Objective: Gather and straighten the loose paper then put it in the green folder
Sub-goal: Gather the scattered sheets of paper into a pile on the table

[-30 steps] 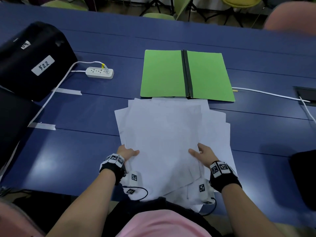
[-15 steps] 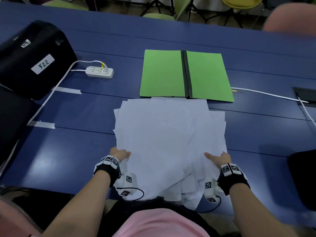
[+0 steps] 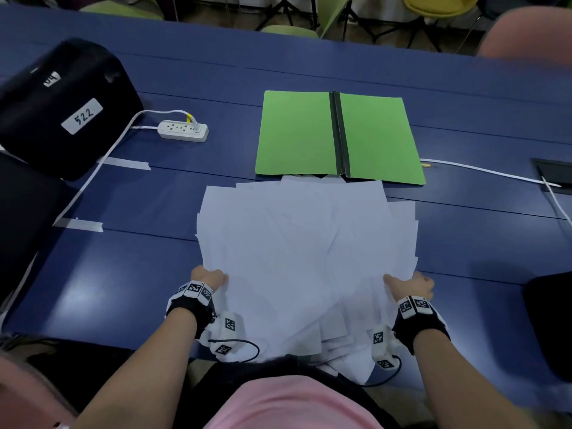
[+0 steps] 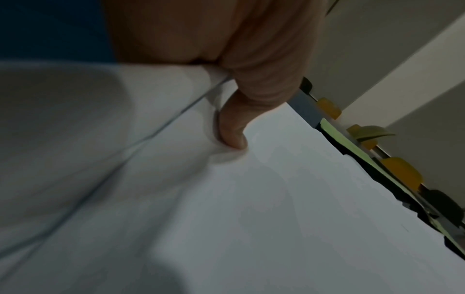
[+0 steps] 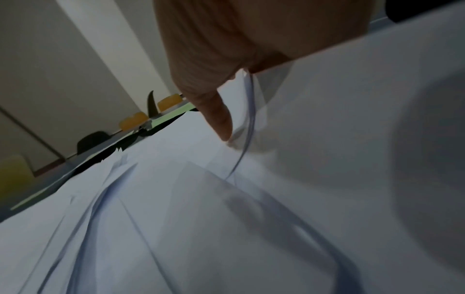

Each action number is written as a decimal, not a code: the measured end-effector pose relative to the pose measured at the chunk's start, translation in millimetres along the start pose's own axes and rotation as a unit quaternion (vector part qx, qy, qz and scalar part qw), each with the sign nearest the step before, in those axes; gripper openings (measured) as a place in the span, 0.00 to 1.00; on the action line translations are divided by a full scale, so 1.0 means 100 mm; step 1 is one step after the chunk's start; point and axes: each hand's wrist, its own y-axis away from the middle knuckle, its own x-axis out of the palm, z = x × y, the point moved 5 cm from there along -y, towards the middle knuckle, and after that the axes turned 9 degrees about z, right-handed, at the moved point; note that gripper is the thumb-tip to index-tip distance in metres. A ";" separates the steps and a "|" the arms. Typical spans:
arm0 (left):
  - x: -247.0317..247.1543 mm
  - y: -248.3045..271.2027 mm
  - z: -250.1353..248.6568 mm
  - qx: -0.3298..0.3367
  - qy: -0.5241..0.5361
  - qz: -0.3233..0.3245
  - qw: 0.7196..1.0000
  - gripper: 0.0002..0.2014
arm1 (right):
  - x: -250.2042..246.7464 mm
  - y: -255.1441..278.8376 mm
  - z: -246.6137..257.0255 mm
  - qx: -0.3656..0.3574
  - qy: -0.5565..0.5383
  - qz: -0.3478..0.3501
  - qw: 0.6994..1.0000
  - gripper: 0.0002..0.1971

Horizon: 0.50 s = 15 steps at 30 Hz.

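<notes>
In the head view, the loose paper [image 3: 306, 252] lies fanned across the middle of the blue table [image 3: 464, 243], its far edges just touching the near edge of the green folder [image 3: 297, 131], which lies open and flat at upper centre. The left hand [image 3: 208, 275] grips the pile's left edge and the right hand [image 3: 411, 283] its right edge, fingers curled round the sheets. Gathering looks under way; squaring the stack and placing it in the folder are still to do. Several sheets hang over the near table edge at lower centre and could slip. A white power strip [image 3: 183, 130] and a black bag [image 3: 58, 109] sit at upper left, well apart; a white cable [image 3: 483, 170] runs at right.

The left wrist view shows the thumb [image 4: 234, 129] pressing onto the top sheet, pinching the stack's edge.

The right wrist view shows the thumb [image 5: 219, 119] pinching uneven, splayed sheet edges; the folder is a thin green strip [image 5: 173, 112] beyond.
</notes>
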 end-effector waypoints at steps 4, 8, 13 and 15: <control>0.04 0.03 -0.04 0.022 -0.013 -0.003 1.000 0.14 | -0.03 -0.04 0.08 -0.040 -0.007 0.065 0.997 0.15; 0.04 0.06 -0.03 0.021 -0.010 -0.009 1.000 0.15 | -0.13 -0.11 0.03 -0.035 -0.050 0.067 0.996 0.19; 0.05 0.07 -0.03 0.018 0.008 -0.012 1.000 0.13 | -0.08 -0.05 -0.03 -0.017 -0.153 0.155 0.976 0.30; 0.05 0.07 -0.02 0.017 0.003 -0.012 1.000 0.10 | -0.09 0.00 0.04 -0.040 -0.103 0.139 0.984 0.26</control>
